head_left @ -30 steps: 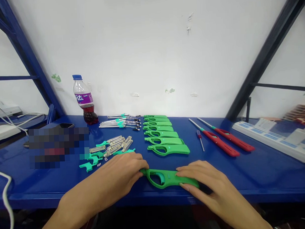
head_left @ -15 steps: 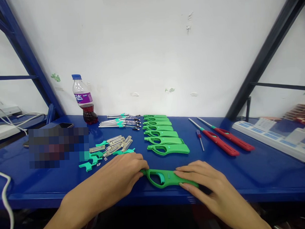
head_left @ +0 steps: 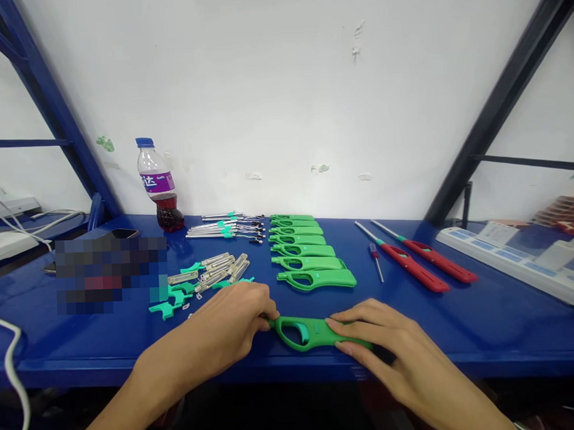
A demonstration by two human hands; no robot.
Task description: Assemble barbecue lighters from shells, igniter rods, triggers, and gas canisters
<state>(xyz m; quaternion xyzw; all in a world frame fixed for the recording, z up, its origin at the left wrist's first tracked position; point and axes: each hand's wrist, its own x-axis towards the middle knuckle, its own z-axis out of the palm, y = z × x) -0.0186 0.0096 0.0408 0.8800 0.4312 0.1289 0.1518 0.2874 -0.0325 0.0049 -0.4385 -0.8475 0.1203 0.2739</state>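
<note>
A green lighter handle (head_left: 314,332) with a teal trigger lies near the front edge of the blue table (head_left: 131,346). My left hand (head_left: 246,317) pinches its narrow nozzle end, and the fingertips hide that tip. At the wide end, my right hand (head_left: 380,337) grips the handle between thumb and fingers. Beyond it several green lighter handles (head_left: 317,279) are lined up in a column. Left of them are metal lighter rods (head_left: 216,230) with wires, clear fuel tanks (head_left: 220,272) and loose teal triggers (head_left: 174,300).
Two red long-nosed lighters (head_left: 414,267) and a small screwdriver (head_left: 376,262) lie to the right, beside a white power strip (head_left: 514,263). A drink bottle (head_left: 158,188) stands at the back left. A white cable (head_left: 12,369) hangs over the left front edge.
My left wrist and forearm have shifted slightly to the right. Both hands keep their hold on the green lighter handle, which has hardly moved.
</note>
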